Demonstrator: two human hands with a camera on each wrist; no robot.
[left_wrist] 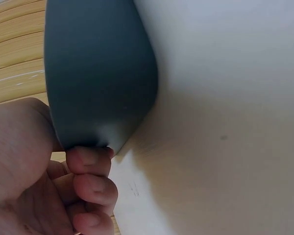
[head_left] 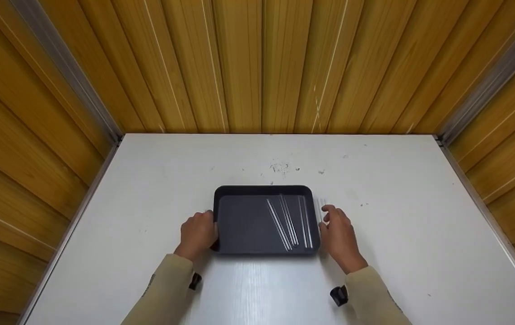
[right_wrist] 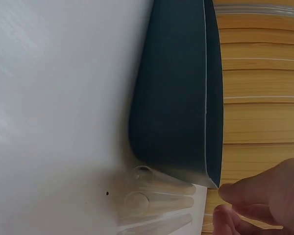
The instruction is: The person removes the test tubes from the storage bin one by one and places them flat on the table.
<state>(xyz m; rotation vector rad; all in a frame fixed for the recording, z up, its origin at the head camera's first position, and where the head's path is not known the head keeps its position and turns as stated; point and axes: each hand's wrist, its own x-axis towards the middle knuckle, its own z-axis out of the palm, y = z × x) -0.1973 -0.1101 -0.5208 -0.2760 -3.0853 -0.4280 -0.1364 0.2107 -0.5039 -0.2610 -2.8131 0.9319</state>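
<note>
While the left hand (head_left: 198, 232) grips the left wall of a dark grey rectangular tray (head_left: 243, 225) at the frame's centre, fingers curled, the right hand (head_left: 339, 230) is beside the right wall, thumb and fingers apart with nothing visible between. Part-way along, I'd judge: three slim clear tubes (head_left: 289, 221) lie inside, to the right, and at least three loose see-through tubes (right_wrist: 159, 203) lie just outside; which way they're going, I can't tell. White table (head_left: 171, 171) beneath, dark specks towards its upper middle, yellow-brown wood-look panels (head_left: 239, 67) behind, grey metal posts (head_left: 64, 58) upper left and right.
</note>
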